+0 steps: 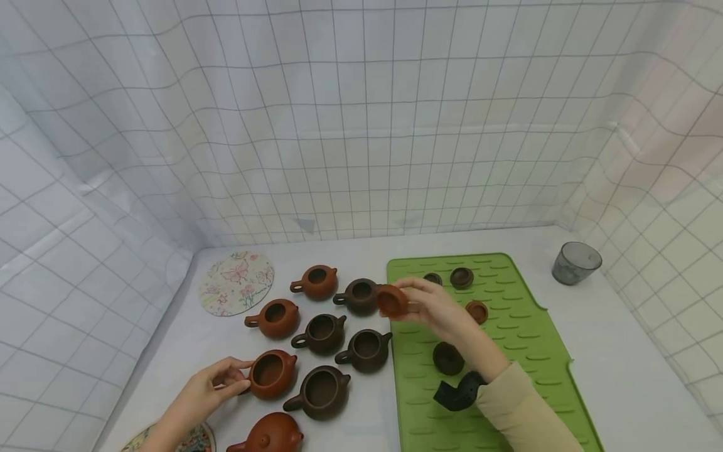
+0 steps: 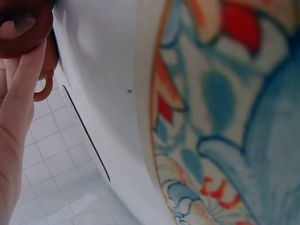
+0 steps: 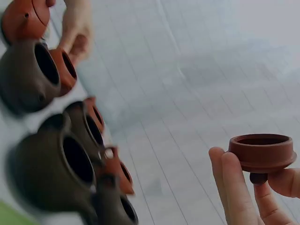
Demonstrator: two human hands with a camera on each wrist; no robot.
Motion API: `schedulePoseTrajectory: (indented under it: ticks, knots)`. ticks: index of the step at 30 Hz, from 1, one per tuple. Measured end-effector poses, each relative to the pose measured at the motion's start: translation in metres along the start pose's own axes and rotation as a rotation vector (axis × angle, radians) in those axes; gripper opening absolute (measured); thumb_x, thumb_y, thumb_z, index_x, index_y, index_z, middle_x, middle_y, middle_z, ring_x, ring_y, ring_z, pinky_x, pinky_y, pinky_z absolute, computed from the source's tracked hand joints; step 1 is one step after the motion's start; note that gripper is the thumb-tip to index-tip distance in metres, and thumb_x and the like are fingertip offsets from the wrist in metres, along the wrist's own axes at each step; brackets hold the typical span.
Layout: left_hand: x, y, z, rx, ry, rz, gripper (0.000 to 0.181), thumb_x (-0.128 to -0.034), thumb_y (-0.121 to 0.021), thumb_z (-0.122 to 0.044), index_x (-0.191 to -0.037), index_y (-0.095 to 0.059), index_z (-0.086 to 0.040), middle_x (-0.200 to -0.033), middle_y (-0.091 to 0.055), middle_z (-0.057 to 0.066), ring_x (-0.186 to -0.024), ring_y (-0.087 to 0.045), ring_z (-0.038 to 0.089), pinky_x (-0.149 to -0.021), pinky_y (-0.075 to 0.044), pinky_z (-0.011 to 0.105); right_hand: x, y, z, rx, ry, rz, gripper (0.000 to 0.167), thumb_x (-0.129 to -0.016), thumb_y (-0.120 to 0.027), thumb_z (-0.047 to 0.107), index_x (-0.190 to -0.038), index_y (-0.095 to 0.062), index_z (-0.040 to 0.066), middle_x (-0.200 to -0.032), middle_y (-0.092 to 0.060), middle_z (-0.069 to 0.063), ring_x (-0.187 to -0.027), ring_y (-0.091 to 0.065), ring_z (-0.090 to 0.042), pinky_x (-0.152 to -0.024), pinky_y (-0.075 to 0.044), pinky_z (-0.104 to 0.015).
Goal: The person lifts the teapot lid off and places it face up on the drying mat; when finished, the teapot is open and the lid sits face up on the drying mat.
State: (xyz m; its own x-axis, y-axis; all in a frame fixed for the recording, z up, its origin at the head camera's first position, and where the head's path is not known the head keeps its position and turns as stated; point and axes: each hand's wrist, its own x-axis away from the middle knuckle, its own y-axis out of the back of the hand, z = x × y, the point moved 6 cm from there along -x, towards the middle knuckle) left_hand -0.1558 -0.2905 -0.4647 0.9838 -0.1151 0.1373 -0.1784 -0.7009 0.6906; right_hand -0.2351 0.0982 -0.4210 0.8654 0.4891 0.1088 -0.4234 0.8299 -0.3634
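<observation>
My left hand [image 1: 210, 384] pinches the handle side of a lidless reddish-brown teapot [image 1: 285, 376], which stands on the white table with its spout to the right. In the air above the green mat's left edge, my right hand [image 1: 433, 306] holds a reddish-brown teapot lid [image 1: 391, 302] by its rim. The right wrist view shows this lid [image 3: 262, 157] upside down, its knob pointing downward. Just left of it sits a dark open teapot [image 1: 361, 296]. A lidded red teapot [image 1: 273, 433] is nearest the front edge.
More open teapots, red [image 1: 278, 319] and dark [image 1: 323, 392], stand in rows on the table. Several lids, such as a dark one [image 1: 449, 359], lie on the green mat [image 1: 536, 376]. A glass cup [image 1: 576, 263] is at right. Round patterned mats [image 1: 236, 284] lie at left.
</observation>
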Motion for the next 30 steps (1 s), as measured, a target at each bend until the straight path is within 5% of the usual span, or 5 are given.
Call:
schedulePoseTrajectory:
  ticks: [14,19,22,27,30]
  knots:
    - [0.000,0.000,0.000,0.018,0.029,0.018,0.031,-0.0851,-0.075,-0.011,-0.114,-0.069,-0.002,-0.086,-0.066,0.002,-0.074,-0.061,-0.001,-0.066,-0.052,0.021,0.051,0.142,0.005,-0.362,0.115,-0.120,0.027,-0.108,-0.036,0.012,-0.123,-0.058,0.015,-0.114,-0.070,-0.007,-0.107,-0.070,-0.022,-0.095,-0.053,-0.028]
    - [0.001,0.000,-0.001,0.021,0.025,0.011,0.031,-0.0849,-0.075,-0.011,-0.114,-0.069,-0.003,-0.086,-0.066,0.001,-0.075,-0.061,-0.002,-0.066,-0.052,0.021,0.066,0.174,0.000,-0.457,0.072,-0.187,0.060,-0.107,-0.040,0.027,-0.157,-0.006,0.028,-0.114,-0.069,-0.009,-0.107,-0.069,-0.023,-0.099,-0.051,-0.030]
    - [0.001,0.000,0.000,0.020,0.039,0.011,0.031,-0.0851,-0.075,-0.011,-0.115,-0.069,-0.003,-0.086,-0.066,0.002,-0.075,-0.061,-0.001,-0.066,-0.052,0.021,0.069,0.187,-0.001,-0.370,0.043,-0.241,0.080,-0.106,-0.040,0.031,-0.154,0.024,0.021,-0.111,-0.069,-0.003,-0.105,-0.069,-0.017,-0.099,-0.050,-0.026]
    - [0.001,0.000,0.002,0.020,0.053,0.009,0.032,-0.0849,-0.075,-0.009,-0.116,-0.069,-0.002,-0.087,-0.066,0.002,-0.074,-0.061,0.000,-0.065,-0.052,0.021,0.068,0.206,-0.002,-0.106,-0.007,-0.374,0.081,-0.105,-0.040,0.038,-0.155,0.012,0.003,-0.107,-0.064,0.011,-0.098,-0.068,-0.004,-0.095,-0.051,-0.021]
    - [0.001,0.000,0.002,0.021,0.046,0.005,0.033,-0.0846,-0.075,-0.009,-0.116,-0.068,-0.002,-0.086,-0.066,0.003,-0.074,-0.061,0.000,-0.065,-0.051,0.022,0.066,0.216,-0.005,0.111,-0.042,-0.464,0.080,-0.104,-0.039,0.044,-0.155,0.000,-0.003,-0.137,-0.055,-0.012,-0.093,-0.065,0.003,-0.093,-0.052,-0.019]
